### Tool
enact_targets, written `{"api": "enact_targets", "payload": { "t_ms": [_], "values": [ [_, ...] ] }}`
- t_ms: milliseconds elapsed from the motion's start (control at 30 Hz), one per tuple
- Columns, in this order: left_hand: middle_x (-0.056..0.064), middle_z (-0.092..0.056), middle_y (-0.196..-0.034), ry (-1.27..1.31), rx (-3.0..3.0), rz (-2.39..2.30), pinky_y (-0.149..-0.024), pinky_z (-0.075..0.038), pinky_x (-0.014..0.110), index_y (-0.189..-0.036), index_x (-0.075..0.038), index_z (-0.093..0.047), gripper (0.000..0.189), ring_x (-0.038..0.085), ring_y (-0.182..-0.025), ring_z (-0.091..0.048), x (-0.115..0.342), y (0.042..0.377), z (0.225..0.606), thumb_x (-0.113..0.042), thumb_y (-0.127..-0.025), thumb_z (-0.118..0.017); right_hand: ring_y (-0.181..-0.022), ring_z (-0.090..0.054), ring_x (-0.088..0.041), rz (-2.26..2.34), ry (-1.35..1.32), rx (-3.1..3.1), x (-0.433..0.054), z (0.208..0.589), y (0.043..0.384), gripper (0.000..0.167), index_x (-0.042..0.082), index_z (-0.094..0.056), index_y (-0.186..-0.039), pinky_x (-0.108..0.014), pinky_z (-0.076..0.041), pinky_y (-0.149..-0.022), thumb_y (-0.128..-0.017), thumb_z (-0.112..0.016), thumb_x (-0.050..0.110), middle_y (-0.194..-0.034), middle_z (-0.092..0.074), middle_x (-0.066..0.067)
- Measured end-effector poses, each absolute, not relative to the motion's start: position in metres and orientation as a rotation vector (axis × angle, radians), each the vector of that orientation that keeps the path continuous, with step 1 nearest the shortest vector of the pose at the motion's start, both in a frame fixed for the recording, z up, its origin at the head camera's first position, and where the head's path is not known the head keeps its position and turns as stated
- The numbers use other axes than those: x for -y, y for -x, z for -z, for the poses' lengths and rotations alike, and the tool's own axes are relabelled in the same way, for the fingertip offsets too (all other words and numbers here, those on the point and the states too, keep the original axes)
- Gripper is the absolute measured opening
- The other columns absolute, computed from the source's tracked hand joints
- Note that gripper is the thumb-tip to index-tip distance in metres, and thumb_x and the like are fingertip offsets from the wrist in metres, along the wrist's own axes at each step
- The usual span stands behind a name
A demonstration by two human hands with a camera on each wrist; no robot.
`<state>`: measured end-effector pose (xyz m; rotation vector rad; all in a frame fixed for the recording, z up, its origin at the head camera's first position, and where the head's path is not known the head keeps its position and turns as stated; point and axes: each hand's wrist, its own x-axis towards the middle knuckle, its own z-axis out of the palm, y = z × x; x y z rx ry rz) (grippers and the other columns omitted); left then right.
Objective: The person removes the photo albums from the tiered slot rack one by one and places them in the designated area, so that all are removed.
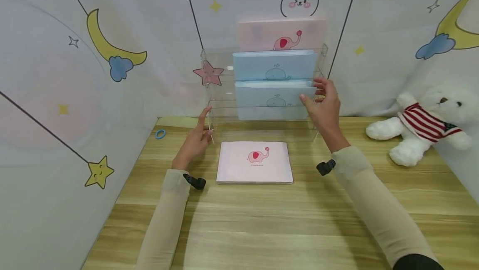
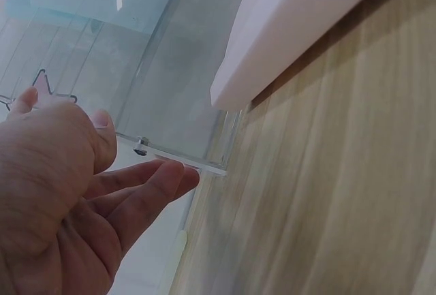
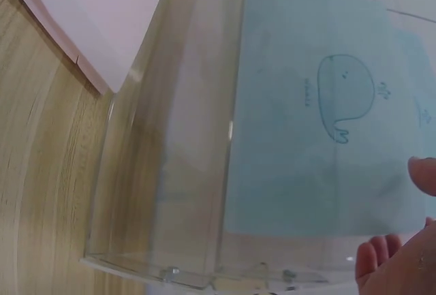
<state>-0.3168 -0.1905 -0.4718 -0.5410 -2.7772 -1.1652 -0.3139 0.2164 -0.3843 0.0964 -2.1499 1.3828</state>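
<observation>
A clear acrylic tiered rack (image 1: 224, 126) stands at the back of the table. My left hand (image 1: 196, 143) holds its left side panel, with the thumb on one side of the edge and fingers on the other in the left wrist view. At the rack's right side, my right hand (image 1: 326, 106) pinches the right edge of the front light-blue whale booklet (image 1: 269, 95), thumb in front. Behind it on a higher tier is another blue whale booklet (image 1: 254, 64). A pink elephant booklet (image 1: 258, 37) stands at the top. Another pink elephant booklet (image 1: 239, 166) lies flat before the rack.
A white teddy bear (image 1: 426, 120) in a striped shirt sits at the table's right. On the left lies a small blue ring (image 1: 160, 134). A cartoon-printed curtain (image 1: 157, 20) hangs behind the wooden table (image 1: 254, 228).
</observation>
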Motion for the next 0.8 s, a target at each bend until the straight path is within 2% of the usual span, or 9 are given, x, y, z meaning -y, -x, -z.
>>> {"api": "enact_targets", "payload": {
  "t_ms": [233,400,567,800],
  "values": [
    [0.03,-0.072,-0.125,0.536,2.78,1.167,-0.085,-0.056,0.05,-0.169,-0.049,-0.003,0.085,0.036,-0.103,-0.072,0.191,0.317,0.472,-0.007,-0.113,-0.05,-0.122,-0.057,-0.03,-1.385,-0.086,2.169,-0.213,0.383,0.317,0.058,0.011,-0.054,-0.149,-0.044,-0.048,-0.103,-0.098,-0.079,0.018,-0.148,-0.063,-0.017],
    [0.029,-0.073,-0.126,0.525,2.787,1.159,-0.088,-0.057,0.053,-0.168,-0.05,-0.004,0.084,0.036,-0.107,-0.072,0.191,0.317,0.472,-0.007,-0.113,-0.051,-0.127,-0.059,-0.032,-1.392,-0.091,2.17,-0.213,0.385,0.321,0.059,0.012,-0.054,-0.15,-0.038,-0.045,-0.1,-0.097,-0.08,0.016,-0.148,-0.064,-0.019],
    [0.03,-0.073,-0.125,0.524,2.785,1.16,-0.089,-0.058,0.054,-0.169,-0.048,-0.005,0.083,0.038,-0.112,-0.072,0.19,0.318,0.472,-0.008,-0.113,-0.052,-0.124,-0.06,-0.031,-1.431,-0.128,2.159,-0.214,0.388,0.324,0.059,0.016,-0.054,-0.15,-0.033,-0.042,-0.098,-0.097,-0.079,0.011,-0.149,-0.065,-0.018],
    [0.029,-0.072,-0.127,0.515,2.799,1.158,-0.086,-0.055,0.049,-0.169,-0.048,-0.004,0.084,0.035,-0.103,-0.071,0.191,0.317,0.471,-0.007,-0.113,-0.052,-0.12,-0.062,-0.027,-1.513,-0.164,2.147,-0.212,0.39,0.327,0.054,0.016,-0.059,-0.147,-0.029,-0.047,-0.098,-0.097,-0.077,0.005,-0.148,-0.062,-0.017]
  ]
}}
